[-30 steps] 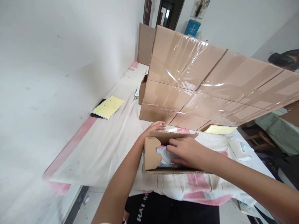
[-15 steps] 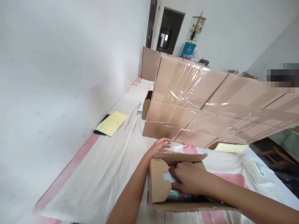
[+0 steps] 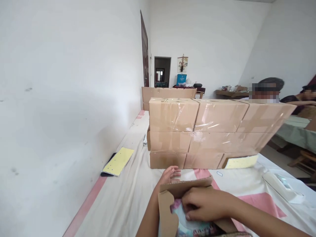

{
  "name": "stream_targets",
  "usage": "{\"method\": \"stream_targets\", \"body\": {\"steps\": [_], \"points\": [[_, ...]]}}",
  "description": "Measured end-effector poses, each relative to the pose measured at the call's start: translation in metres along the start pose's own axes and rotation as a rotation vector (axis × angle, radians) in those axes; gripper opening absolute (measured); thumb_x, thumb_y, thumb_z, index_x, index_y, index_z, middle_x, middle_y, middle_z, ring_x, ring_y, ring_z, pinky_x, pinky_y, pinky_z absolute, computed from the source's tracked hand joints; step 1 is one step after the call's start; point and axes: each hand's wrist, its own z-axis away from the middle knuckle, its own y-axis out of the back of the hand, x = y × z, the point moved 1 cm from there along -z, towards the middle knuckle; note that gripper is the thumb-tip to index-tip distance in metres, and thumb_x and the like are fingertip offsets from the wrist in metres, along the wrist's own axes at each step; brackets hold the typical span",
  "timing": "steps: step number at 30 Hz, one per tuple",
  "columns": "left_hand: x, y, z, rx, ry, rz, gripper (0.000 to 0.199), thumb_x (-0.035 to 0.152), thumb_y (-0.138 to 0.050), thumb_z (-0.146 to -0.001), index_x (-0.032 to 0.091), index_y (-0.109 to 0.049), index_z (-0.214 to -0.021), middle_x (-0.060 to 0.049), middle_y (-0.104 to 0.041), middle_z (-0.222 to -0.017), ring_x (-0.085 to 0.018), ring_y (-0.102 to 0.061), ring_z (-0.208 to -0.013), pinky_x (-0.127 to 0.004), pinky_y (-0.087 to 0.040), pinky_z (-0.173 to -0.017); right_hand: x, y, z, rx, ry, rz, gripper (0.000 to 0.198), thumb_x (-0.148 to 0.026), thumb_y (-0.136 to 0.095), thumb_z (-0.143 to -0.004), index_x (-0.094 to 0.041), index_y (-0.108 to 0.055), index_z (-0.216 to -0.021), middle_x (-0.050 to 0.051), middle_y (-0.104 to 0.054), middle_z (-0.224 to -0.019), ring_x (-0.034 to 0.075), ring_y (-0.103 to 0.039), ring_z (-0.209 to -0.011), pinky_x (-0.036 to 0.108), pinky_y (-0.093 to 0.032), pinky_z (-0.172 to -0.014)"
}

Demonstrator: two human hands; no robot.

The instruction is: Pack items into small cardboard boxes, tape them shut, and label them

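A small open cardboard box (image 3: pixel 170 210) sits at the bottom of the view on the cloth-covered table (image 3: pixel 123 204). My left hand (image 3: pixel 170 173) rests behind the box's far flap, fingers spread against it. My right hand (image 3: pixel 206 204) lies inside the box, fingers pressing down on a colourful printed packet (image 3: pixel 190 227). The box's lower part runs out of frame.
A stack of taped brown cartons (image 3: pixel 209 131) stands just beyond the box. A yellow sheet (image 3: pixel 118 160) lies by the left wall and another yellow sheet (image 3: pixel 240 162) leans at the cartons' base. A white flat package (image 3: pixel 283 188) lies at the right. Two people sit far right.
The view has tilted upward, so the box and hands sit lower in frame and more of the room shows. My right hand stays pressed on the packet; my left hand stays behind the flap.
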Motion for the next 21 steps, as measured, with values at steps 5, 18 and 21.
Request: {"method": "stream_targets", "body": {"steps": [5, 18, 21], "points": [[0.0, -0.002, 0.007, 0.051, -0.017, -0.055, 0.047, 0.055, -0.065, -0.09, 0.017, -0.063, -0.118, -0.01, -0.069, -0.121, -0.024, -0.067, -0.109, -0.049, -0.05, -0.103, 0.007, 0.009, 0.051, 0.384, 0.199, -0.44, 0.024, -0.038, -0.054, -0.099, -0.021, -0.07, -0.094, 0.004, -0.071, -0.092, 0.019, -0.065, -0.088, 0.032, -0.05, -0.081], [0.014, -0.01, 0.014, 0.237, -0.038, -0.267, 0.042, 0.058, -0.068, -0.082, 0.02, -0.067, -0.1, -0.011, -0.072, -0.104, -0.031, -0.064, -0.111, -0.055, -0.039, -0.111, 0.052, -0.101, 0.057, 1.229, 0.238, -0.834, 0.051, -0.056, -0.033, -0.097, -0.027, -0.068, -0.074, 0.01, -0.067, -0.075, 0.035, -0.061, -0.095, 0.05, -0.047, -0.086], [0.015, -0.02, 0.012, 0.331, -0.066, -0.298, 0.04, 0.056, -0.068, -0.083, 0.02, -0.066, -0.1, -0.01, -0.071, -0.102, -0.029, -0.065, -0.106, -0.051, -0.044, -0.105, 0.05, -0.1, 0.062, 1.244, 0.284, -0.851, 0.051, -0.054, -0.033, -0.099, -0.027, -0.068, -0.072, 0.009, -0.067, -0.072, 0.032, -0.059, -0.089, 0.049, -0.045, -0.086]]}}
